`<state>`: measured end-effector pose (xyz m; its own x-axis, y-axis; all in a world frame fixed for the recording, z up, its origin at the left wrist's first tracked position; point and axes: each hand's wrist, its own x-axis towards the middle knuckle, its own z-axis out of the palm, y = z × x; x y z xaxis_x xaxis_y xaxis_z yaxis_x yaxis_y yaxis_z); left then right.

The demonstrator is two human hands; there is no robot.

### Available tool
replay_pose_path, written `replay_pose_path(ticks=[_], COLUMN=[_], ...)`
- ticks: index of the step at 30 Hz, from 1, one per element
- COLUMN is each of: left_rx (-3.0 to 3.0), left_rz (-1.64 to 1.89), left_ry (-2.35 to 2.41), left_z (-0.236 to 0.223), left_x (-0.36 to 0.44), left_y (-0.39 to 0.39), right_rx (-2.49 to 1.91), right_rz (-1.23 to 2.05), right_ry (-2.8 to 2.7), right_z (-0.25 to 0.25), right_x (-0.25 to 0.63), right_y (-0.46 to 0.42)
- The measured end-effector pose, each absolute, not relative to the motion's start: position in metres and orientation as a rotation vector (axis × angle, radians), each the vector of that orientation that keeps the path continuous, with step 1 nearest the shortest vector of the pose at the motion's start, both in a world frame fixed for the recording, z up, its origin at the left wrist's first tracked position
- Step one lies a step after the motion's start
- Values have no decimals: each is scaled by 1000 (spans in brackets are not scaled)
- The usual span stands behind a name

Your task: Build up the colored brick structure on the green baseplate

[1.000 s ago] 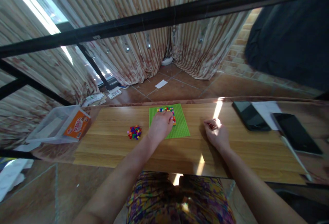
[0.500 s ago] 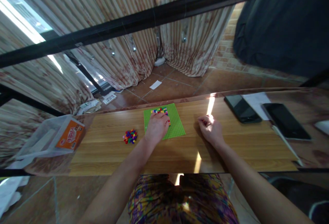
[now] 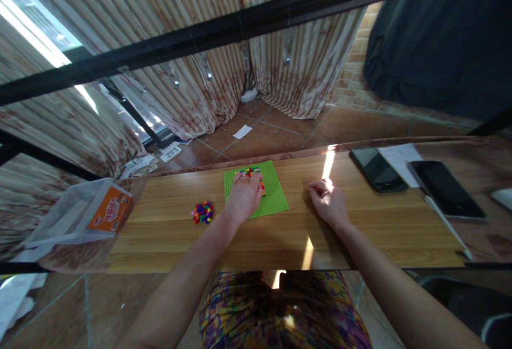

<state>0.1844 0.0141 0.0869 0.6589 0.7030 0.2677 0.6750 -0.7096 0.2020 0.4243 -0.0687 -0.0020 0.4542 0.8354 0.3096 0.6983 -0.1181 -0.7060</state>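
A green studded baseplate (image 3: 276,194) lies on the wooden tabletop, with small coloured bricks (image 3: 253,171) set on its upper middle. Over those bricks is my left hand (image 3: 243,194), fingers bent down and pinched together; whatever they grip is hidden beneath them. To the left of the plate sits a loose pile of small bricks in mixed colours (image 3: 202,212). My right hand (image 3: 328,200) rests on the wood to the right of the plate, its fingers curled closed, and I cannot see what is inside them.
A clear plastic box (image 3: 76,218) with an orange label stands at the left end. On the right lie a black phone (image 3: 378,169), a white paper (image 3: 398,161), a second dark device (image 3: 446,188) and a thin white stick (image 3: 446,226). A black bar (image 3: 224,34) crosses beyond the table.
My left hand has shifted slightly left over the bricks, and its fingers have changed their bend. My right hand stays where it was.
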Motion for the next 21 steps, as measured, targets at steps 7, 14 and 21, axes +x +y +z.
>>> replay_pose_path(ticks=[7,14,21], left_rx=[2590,2155,2117], left_rz=[487,559,355], left_ry=[1293,1510,1615], left_z=[87,93,104], left_x=[187,192,198], left_y=[15,21,49], right_rx=[-1850,-1849,-1862], right_rz=[205,181,190], right_ry=[-1298,-1317,-1303], right_z=[-3,-4,-7], right_x=[424,425,426], right_y=[-69,-69,-68])
